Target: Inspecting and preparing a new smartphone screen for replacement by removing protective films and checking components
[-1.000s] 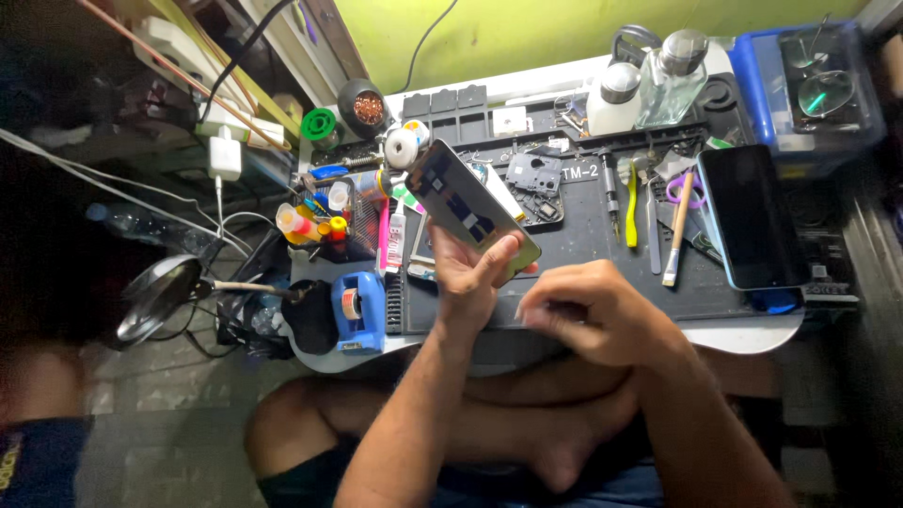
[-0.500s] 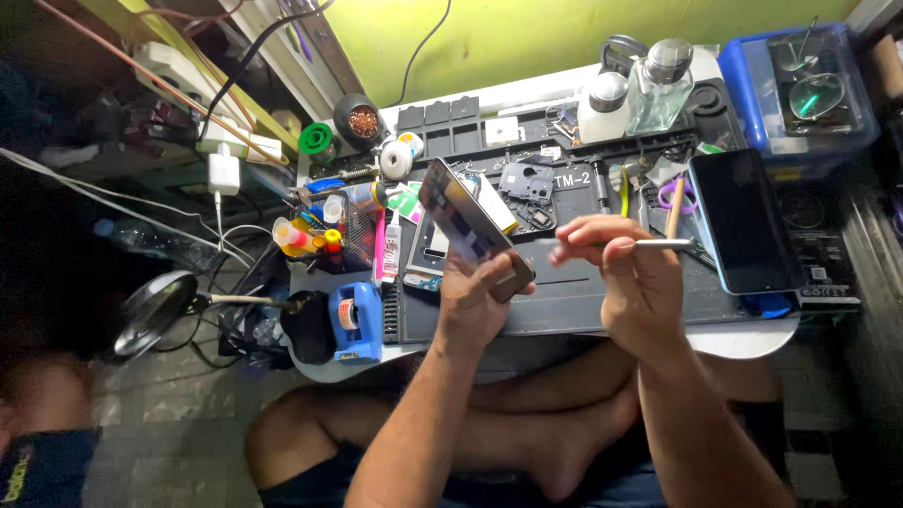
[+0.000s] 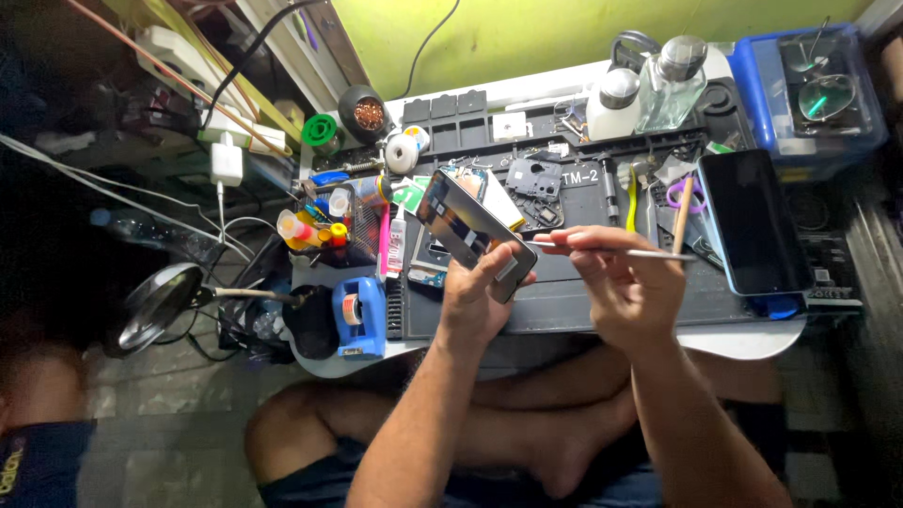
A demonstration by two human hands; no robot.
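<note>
Near the middle of the frame my left hand (image 3: 478, 299) grips a phone (image 3: 467, 230) by its lower end, tilted up toward the upper left; its face is dark and glossy with a thin pale edge. My right hand (image 3: 625, 287), just right of it, pinches a slim metal tool (image 3: 611, 250), tip pointing left at the phone's lower edge, above the dark work mat (image 3: 564, 296).

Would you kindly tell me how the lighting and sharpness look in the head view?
Head view: the mat and both hands are evenly lit and fairly sharp; the phone in the left hand shows a mild sheen; the thin tool in the right hand is clear; the left edge and floor fall into deep shadow, and the edges look bowed.
</note>
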